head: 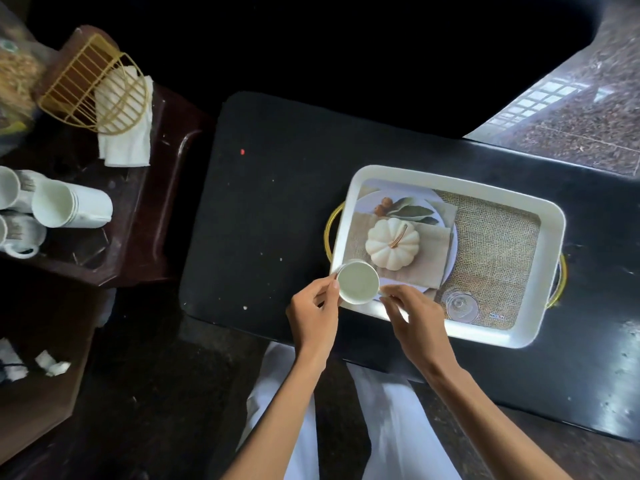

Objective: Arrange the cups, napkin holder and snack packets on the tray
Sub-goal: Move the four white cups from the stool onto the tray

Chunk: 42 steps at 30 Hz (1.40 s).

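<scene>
A: Black surface [277,202], glossy, with speckled stone floor [588,98] beyond. What's the grip doing?

B: Both hands are clenched on one cup [357,281]. The left hand [313,313] pinches its left rim and the right hand [412,317] its right side, at the near-left corner of the tray [450,181].

A: How will it handle?

B: Light and thin-walled, I'd judge (paper, probably), so it crushes easily. Hold it gently, low on the wall. Further out, stacked cups [72,207] lie sideways on the brown surface [138,237] to the left, with the napkin holder [93,81] at its far edge.
</scene>
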### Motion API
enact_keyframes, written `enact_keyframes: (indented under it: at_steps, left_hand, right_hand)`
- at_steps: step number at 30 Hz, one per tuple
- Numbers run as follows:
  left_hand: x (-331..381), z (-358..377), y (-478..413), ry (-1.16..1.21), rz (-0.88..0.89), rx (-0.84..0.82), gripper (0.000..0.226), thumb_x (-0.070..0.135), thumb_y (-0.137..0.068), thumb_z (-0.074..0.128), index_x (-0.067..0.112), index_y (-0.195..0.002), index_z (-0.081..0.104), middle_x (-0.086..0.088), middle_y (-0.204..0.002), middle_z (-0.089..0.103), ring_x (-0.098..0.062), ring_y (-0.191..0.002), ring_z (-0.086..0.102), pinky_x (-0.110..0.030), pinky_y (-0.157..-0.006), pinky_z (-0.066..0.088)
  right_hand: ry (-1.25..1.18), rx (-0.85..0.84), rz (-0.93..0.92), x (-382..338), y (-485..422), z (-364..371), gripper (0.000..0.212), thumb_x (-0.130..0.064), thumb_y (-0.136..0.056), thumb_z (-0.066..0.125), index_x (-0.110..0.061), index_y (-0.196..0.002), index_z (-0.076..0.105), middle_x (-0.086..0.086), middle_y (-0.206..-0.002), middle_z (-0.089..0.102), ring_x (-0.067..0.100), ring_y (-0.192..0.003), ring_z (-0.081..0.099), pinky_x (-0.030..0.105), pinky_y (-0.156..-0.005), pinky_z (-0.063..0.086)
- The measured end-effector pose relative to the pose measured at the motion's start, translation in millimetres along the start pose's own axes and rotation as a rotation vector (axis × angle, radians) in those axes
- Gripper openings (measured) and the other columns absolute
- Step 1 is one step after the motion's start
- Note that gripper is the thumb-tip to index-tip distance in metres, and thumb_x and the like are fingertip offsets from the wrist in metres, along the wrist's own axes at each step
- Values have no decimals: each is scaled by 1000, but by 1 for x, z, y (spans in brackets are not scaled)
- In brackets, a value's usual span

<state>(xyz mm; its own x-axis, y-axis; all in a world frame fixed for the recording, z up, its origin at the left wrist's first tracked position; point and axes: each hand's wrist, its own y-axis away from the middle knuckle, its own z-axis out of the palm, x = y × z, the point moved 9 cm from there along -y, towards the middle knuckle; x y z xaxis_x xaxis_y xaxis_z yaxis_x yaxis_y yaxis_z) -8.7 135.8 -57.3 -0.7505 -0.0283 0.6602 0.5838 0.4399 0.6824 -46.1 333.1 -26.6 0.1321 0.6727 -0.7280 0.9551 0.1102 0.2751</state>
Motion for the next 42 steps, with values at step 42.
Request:
enact_keyframes:
  at_steps: [42]
  left_hand:
    - [123, -386, -123, 142, 325, 567, 22, 24, -104, 54, 31, -122, 66, 8, -128, 68, -10, -125, 64, -45, -108, 52]
  right_hand:
    - [-253, -277, -93, -314, -119, 238, 55, -26, -95, 68, -12, -145, 50, 4, -145, 55, 16, -133, 52, 35, -107, 49]
